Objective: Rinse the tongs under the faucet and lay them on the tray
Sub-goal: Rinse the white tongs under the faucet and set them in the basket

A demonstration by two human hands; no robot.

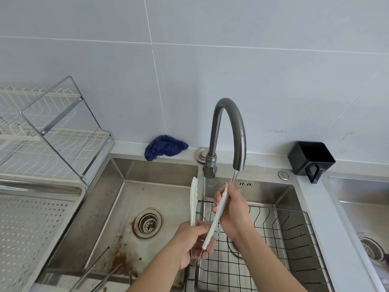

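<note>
No writing can be read. At lower centre, white plastic tongs (214, 218) are held spread below the curved grey metal faucet (229, 131): the left hand (189, 241) is closed round the hinge end, the right hand (233, 209) pinches one arm.

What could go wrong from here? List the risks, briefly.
1. The tongs are spread wide, the left hand pinching only the hinge end; wet, they could slip into the sink.
2. The right hand holds one arm up at the faucet spout; water may splash past the wire basket.
3. The perforated tray is across the sink, so expect drips.
</note>
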